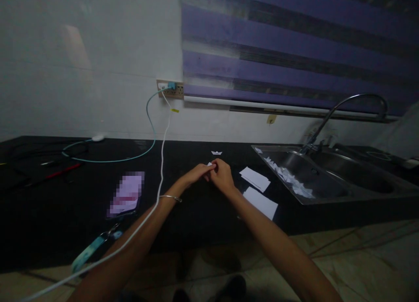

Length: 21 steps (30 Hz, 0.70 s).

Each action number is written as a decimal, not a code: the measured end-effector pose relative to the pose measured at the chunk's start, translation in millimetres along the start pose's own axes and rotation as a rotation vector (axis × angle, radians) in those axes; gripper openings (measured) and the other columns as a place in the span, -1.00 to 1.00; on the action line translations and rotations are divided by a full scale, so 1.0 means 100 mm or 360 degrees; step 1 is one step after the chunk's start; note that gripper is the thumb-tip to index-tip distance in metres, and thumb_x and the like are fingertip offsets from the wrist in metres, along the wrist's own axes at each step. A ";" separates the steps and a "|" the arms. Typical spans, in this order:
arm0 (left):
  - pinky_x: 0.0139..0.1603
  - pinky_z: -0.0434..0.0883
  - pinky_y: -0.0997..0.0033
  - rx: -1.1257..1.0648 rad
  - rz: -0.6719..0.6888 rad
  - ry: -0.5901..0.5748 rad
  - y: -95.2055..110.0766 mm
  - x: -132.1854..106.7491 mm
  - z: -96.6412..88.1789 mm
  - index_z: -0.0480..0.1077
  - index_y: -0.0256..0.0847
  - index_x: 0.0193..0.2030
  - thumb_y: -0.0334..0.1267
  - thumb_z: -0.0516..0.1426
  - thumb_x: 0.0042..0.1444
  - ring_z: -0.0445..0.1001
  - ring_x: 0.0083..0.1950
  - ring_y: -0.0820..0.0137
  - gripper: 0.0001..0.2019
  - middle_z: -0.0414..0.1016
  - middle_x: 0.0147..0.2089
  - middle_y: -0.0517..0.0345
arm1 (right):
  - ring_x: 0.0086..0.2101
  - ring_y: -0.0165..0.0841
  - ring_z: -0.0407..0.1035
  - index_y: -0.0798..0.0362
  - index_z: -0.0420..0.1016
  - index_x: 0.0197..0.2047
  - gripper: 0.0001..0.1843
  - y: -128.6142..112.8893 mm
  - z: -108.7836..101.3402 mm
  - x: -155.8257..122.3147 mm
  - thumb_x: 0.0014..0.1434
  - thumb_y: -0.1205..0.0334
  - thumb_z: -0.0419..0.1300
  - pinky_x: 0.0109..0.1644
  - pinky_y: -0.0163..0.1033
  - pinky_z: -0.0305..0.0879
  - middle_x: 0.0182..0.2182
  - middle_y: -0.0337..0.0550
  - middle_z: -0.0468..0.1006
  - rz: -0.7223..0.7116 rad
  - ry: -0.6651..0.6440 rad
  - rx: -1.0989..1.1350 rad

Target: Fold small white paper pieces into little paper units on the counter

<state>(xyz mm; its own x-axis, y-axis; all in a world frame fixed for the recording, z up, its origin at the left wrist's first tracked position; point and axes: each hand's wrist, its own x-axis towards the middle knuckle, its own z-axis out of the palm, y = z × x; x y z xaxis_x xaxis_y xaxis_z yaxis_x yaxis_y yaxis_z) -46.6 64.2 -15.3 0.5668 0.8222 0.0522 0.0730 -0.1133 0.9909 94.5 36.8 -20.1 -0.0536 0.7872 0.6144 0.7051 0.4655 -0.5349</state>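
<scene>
Two grips, left hand [197, 173] and right hand [223, 178], are pinching one paper scrap [210, 164], seemingly pointing left, above the tabletop [196, 214].

Left forearm [140, 232] and right forearm [275, 241] were shown bare. A thin, silver-coloured bangle [170, 198] was worn at the wrist, just behind the left hand [196, 174].

I read the long black counter [196, 214] as smooth, faintly sheened stone (hard to be sure in this light). The rectangular steel sink [343, 180] is brushed metal and its curved tap [356, 97] is polished. The white rectangular paper sheets [255, 178] look matt, like the small white paper scrap [209, 164] in the grip of the left hand [198, 173] and right hand [223, 177]. The thin wrist bangle [170, 198] is shiny metal.
</scene>
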 end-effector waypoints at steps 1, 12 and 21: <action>-0.44 0.22 0.51 0.0019 -0.0024 0.0000 0.01 -0.02 -0.01 0.43 -0.33 -0.43 0.16 0.13 0.03 0.38 -0.47 0.45 -0.52 0.42 -0.51 0.14 | -0.32 -0.30 0.34 0.09 0.42 -0.27 -0.83 0.00 0.00 0.00 0.08 0.42 0.05 -0.21 -0.25 0.22 -0.33 -0.08 0.49 -0.0013 0.0015 0.0009; -0.44 0.17 0.50 0.0137 -0.0063 -0.0117 0.04 -0.06 -0.11 0.47 -0.33 -0.42 0.16 0.00 0.15 0.43 -0.40 0.43 -0.47 0.50 -0.47 0.07 | -0.39 -0.36 0.30 0.11 0.46 -0.28 -0.87 0.06 0.01 0.01 0.14 0.35 0.09 -0.29 -0.29 0.19 -0.41 -0.15 0.46 -0.0054 -0.0021 0.0048; -0.49 0.13 0.50 0.0086 -0.0035 -0.0187 -0.12 0.03 -0.13 0.46 -0.33 -0.42 0.15 -0.07 0.20 0.41 -0.47 0.45 -0.44 0.50 -0.51 0.06 | -0.47 -0.39 0.23 0.06 0.31 -0.46 -0.87 0.03 -0.01 0.00 0.13 0.31 0.09 -0.38 -0.30 0.07 -0.51 -0.21 0.37 -0.0020 -0.0105 -0.0118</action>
<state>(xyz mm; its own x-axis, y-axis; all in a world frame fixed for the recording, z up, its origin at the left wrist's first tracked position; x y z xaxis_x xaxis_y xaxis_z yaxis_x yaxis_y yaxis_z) -56.3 75.6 -25.4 0.6564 0.7543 0.0126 0.1288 -0.1285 0.9833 96.6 38.1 -20.9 -0.1074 0.8075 0.5800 0.7545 0.4461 -0.4814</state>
